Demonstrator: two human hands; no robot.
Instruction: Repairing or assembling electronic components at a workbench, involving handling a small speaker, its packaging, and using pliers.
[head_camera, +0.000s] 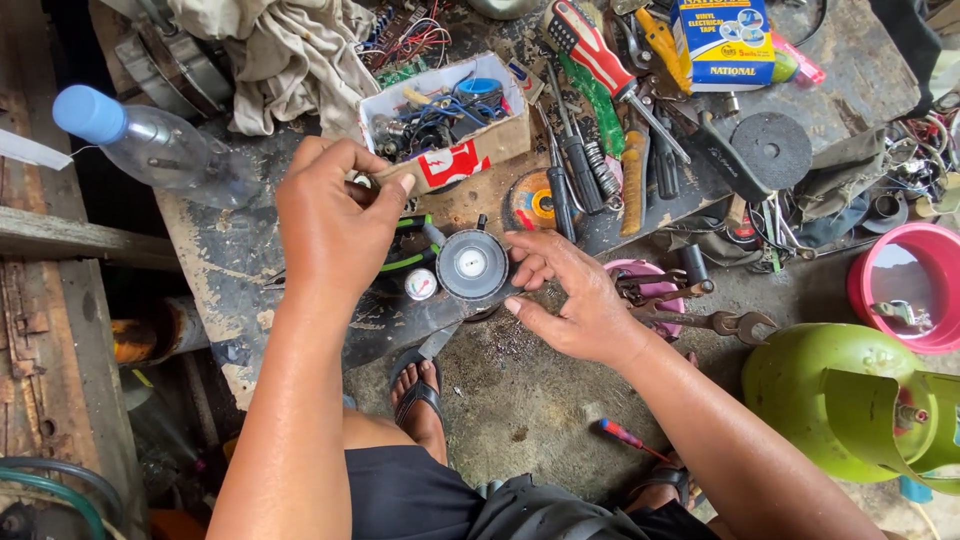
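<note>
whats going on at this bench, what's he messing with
A person crouches at a cluttered low workbench. The left hand presses down on a black and green power tool, fingers curled over it. The right hand touches the edge of the round grey disc on that tool with its fingertips. Screwdrivers, a cardboard box of parts, a plastic bottle and a green gas cylinder lie around.

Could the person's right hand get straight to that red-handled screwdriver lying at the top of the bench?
Probably yes. The right hand is free beside the round grey disc, and the red-handled screwdriver lies on top of the other tools, uncovered, with open space above the bench between them.
</note>
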